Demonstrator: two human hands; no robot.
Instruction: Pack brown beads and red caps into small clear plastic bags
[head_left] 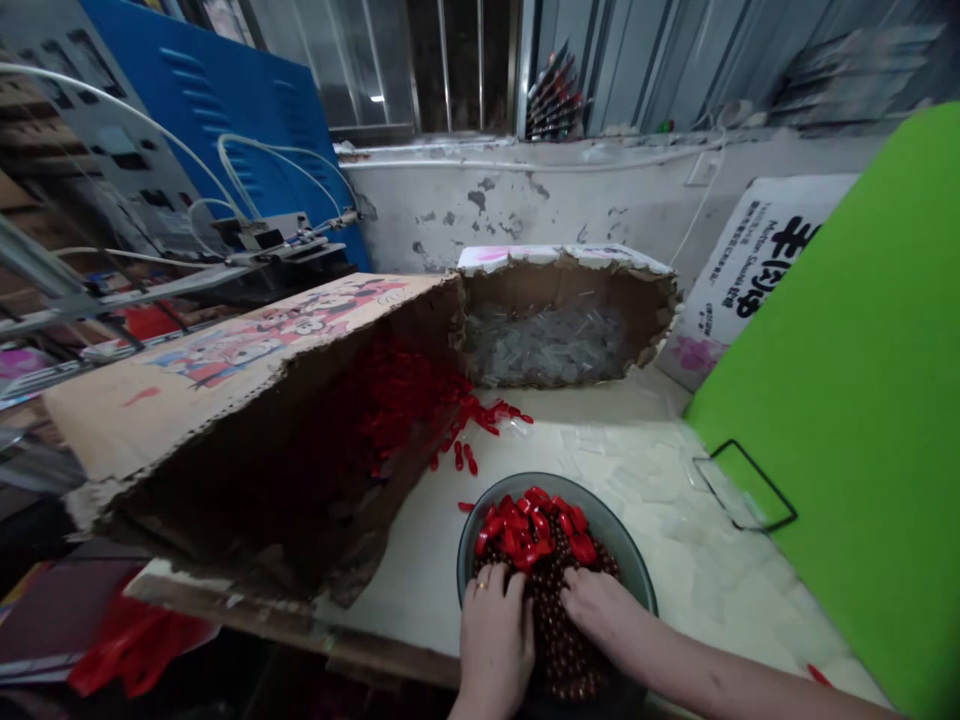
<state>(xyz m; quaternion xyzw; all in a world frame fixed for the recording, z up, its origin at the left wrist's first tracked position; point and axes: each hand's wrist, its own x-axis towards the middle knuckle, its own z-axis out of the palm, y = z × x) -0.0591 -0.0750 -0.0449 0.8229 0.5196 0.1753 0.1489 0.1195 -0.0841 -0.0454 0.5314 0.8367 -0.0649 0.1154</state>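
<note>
A grey-green bowl [649,590] stands near the table's front edge, holding many small shiny brown beads [559,625] and a heap of glossy red plastic pieces [525,530] on their far side. Inside it, my left hand [495,625] curls its fingers down at the left, with a ring on one finger; the tips touch the beads beside the red pieces. From the right, my right hand [604,610] reaches in with its fingers bent together among the beads. Whatever lies between the fingers of either hand is hidden.
A torn cardboard box [247,350] on the left spills red pieces [469,455] onto the table [427,560]. Behind, another cut box [652,310] holds clear plastic pieces [555,345]. A green panel [847,400] with a black wire loop [750,490] borders the right; a blue machine [225,110] stands far left.
</note>
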